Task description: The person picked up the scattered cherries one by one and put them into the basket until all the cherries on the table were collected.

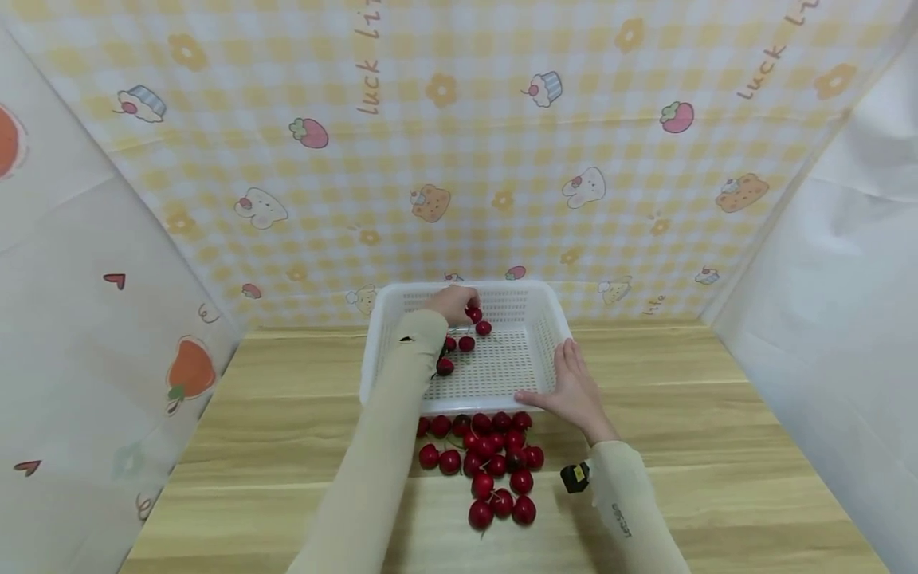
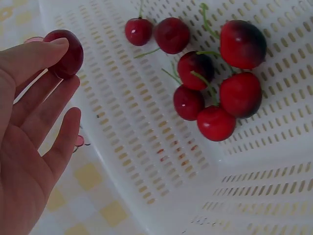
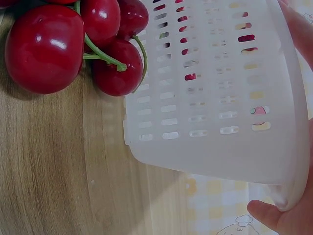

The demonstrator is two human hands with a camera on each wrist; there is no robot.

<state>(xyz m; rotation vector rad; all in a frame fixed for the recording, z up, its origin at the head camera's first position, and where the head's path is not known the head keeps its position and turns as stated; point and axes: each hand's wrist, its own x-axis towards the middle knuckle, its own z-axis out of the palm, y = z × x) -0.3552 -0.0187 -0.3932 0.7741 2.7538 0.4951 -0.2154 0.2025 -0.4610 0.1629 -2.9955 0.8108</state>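
My left hand (image 1: 452, 304) hangs over the far side of a white plastic basket (image 1: 543, 402). In the left wrist view, its thumb and fingers pinch a dark red cherry (image 2: 73, 55). Several cherries (image 2: 239, 94), some with green stems, lie on the basket's slotted floor; my left sleeve hides part of them in the head view. My right hand (image 1: 574, 395) holds the basket's near right corner, thumb at the front rim and fingers along the right side. Fingertips (image 3: 264, 213) show at the rim in the right wrist view.
A cluster of loose cherries (image 1: 496, 465) sits on the wooden table (image 1: 272, 446) right in front of the basket. Behind it rises a yellow checked cloth (image 1: 495, 159), with white cloths to both sides. A small black device (image 1: 574, 478) is at my right wrist.
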